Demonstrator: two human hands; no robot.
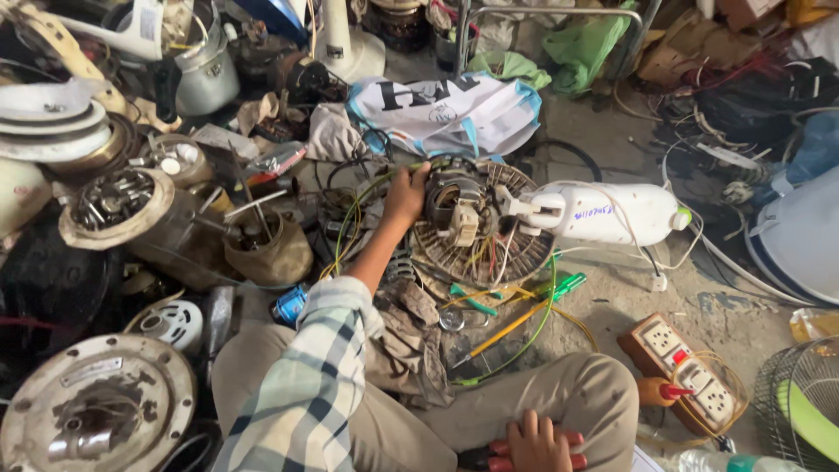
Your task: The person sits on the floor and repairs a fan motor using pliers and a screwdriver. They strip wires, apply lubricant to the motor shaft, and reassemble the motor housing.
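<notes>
Seated on floor amid scrap parts. Left hand [407, 194] stretched fwd, fingers curled onto rim of fan motor [454, 210], which is set at centre of round slotted fan housing [476, 253] on ground, w/ white fan neck [612, 214] attached at its right. Right hand [535, 444] rested low by knee, fingers closed over red-handled pliers [498, 454]. Green-handled screwdriver [524, 315] laid just below housing. Socket board [690, 371] seen to right, well apart from motor.
</notes>
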